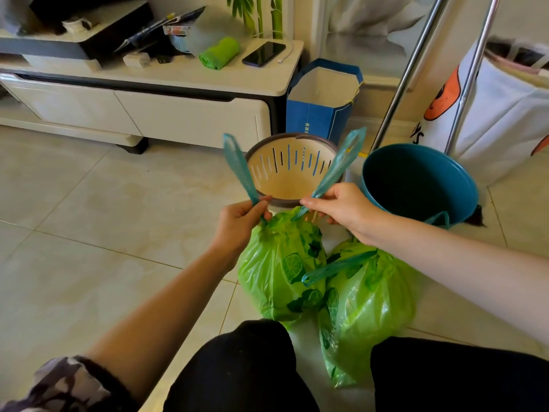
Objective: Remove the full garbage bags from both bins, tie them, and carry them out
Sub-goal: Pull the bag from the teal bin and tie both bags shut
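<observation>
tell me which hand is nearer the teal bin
Right. The right hand is just beside the teal bin, at its near-left rim; the left hand is farther off, beyond the slotted beige bin.

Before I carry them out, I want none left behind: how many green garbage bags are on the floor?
2. One bag sits in front of the slotted bin, its drawstrings held by both hands; the other bag lies beside it to the right, near the blue bin.
</observation>
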`<state>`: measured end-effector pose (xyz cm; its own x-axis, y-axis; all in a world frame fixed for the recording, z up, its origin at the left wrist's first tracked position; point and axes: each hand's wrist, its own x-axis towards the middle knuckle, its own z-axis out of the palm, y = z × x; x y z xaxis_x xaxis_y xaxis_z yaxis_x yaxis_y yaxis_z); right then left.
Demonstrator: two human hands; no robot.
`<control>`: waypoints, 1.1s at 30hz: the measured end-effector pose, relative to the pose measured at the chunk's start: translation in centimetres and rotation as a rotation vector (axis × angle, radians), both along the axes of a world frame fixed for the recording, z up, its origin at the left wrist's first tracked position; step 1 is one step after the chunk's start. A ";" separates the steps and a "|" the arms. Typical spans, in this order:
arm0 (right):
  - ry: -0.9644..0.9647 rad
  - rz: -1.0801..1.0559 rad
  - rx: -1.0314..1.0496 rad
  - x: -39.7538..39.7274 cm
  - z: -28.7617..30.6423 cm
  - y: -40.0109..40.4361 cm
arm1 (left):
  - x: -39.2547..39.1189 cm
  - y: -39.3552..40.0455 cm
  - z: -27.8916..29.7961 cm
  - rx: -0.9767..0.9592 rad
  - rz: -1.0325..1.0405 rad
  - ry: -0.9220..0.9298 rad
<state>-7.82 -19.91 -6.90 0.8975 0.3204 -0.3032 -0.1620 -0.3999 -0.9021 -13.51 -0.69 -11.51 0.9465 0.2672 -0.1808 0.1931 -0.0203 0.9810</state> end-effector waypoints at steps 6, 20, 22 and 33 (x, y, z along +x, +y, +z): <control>-0.323 0.314 -0.129 -0.4 2.6 0.3 | 0.9 -1.2 2.4 0.457 -0.318 0.066; -0.521 0.397 -0.337 0.4 4.1 2.8 | 0.3 -2.0 4.4 0.610 -0.697 0.014; -0.513 0.448 -0.334 0.6 4.2 3.0 | 0.5 -2.0 3.6 0.596 -0.624 0.007; -0.649 0.661 -0.719 1.9 3.3 1.4 | 0.6 -1.6 3.7 0.324 -0.388 0.077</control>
